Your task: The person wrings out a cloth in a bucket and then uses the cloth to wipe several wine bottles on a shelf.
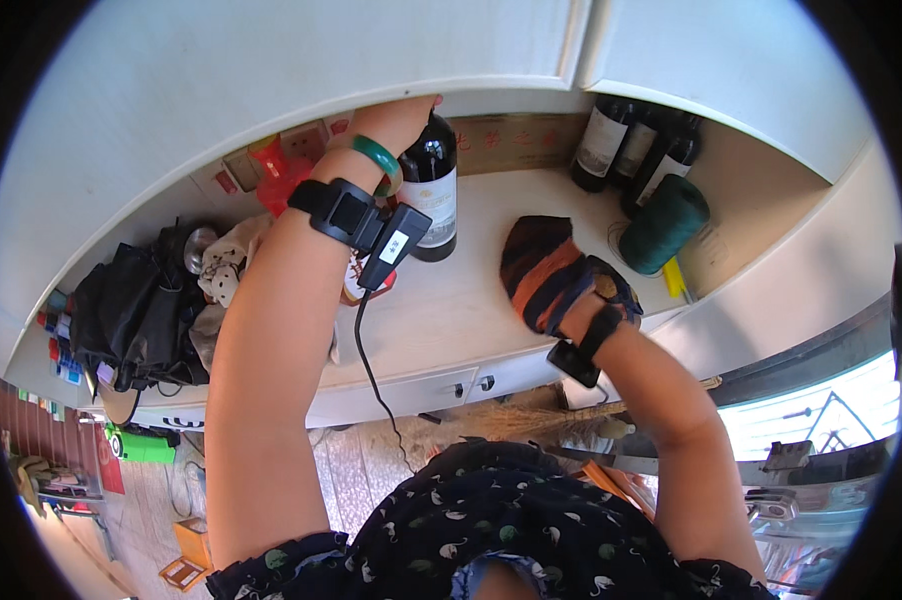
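Observation:
My left hand [407, 112] reaches up to the neck of a dark wine bottle [430, 206] with a pale label. The upper cabinet's lower edge hides most of its fingers; one fingertip shows beyond the neck. The bottle's base is at the white countertop [473, 300]. To the right, my right hand [582, 315] is at a striped cloth [545, 274] in orange and dark blue, pressed against the countertop. Folds of the cloth cover the fingers. Each wrist carries a black strapped device, and a green bangle [376, 154] circles the left one.
White cabinet doors [308, 52] overhang the counter. Several wine bottles [605, 142] and a dark green thread spool [665, 225] stand at the right. Leftward are a red plastic object [280, 176], a black folded umbrella [136, 315] and a beige cloth bag [230, 262]. A straw broom [533, 421] lies below.

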A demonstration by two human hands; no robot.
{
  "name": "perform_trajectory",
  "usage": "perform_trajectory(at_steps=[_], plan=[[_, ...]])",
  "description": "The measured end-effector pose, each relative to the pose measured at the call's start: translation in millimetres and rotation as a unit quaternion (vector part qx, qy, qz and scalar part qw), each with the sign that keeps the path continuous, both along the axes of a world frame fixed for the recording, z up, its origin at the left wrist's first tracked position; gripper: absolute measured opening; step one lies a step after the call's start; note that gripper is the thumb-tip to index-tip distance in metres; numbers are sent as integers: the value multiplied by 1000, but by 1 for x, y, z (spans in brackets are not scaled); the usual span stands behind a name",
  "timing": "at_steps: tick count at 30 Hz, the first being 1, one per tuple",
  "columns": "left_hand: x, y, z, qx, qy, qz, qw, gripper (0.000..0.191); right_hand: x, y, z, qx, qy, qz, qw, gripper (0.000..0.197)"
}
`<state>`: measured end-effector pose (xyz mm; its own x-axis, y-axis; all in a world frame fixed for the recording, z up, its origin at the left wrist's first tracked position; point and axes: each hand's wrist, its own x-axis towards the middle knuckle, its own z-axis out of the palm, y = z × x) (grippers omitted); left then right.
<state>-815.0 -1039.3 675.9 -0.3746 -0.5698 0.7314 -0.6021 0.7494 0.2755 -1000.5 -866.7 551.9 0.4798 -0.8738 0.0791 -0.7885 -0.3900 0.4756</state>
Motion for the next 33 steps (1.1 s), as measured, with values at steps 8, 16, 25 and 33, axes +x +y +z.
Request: perform_trajectory(at_steps=[8,16,25,33], plan=[[0,-4,-4,186,62,-43,980,31,94,26,-94,-428,552,-92,710,38],[10,10,6,162,63,-28,984,31,-10,57,-62,-327,831,-47,448,55],[1,20,11,196,92,-40,975,30,-77,36,-101,-14,-225,-131,965,45],[14,17,12,207,131,-74,967,25,108,25,-91,34,-347,0,937,36]])
